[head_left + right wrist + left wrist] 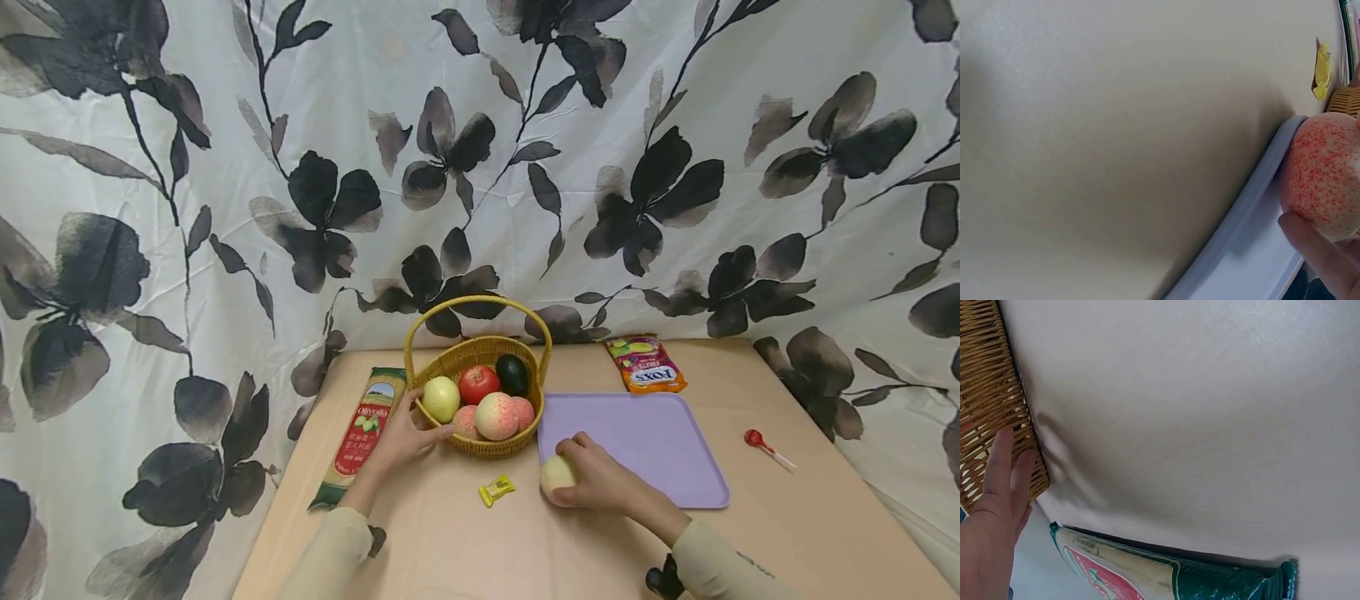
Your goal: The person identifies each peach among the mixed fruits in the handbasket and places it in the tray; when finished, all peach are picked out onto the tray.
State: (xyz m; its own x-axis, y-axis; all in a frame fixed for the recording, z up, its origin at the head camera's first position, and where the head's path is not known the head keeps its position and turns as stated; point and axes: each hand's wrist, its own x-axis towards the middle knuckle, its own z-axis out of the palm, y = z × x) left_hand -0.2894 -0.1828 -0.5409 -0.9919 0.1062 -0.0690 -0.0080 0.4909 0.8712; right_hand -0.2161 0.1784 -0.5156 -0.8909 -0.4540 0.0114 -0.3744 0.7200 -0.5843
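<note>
Head view: a peach (557, 473) is gripped by the right hand (600, 477) at the edge of the tray (648, 433). Left wrist view: the basket (991, 375) is touched by the left hand (994, 528), fingers straight; by hard pushing, it could be tipped. Right wrist view: if held loosely, the peach could be dropped.
</note>
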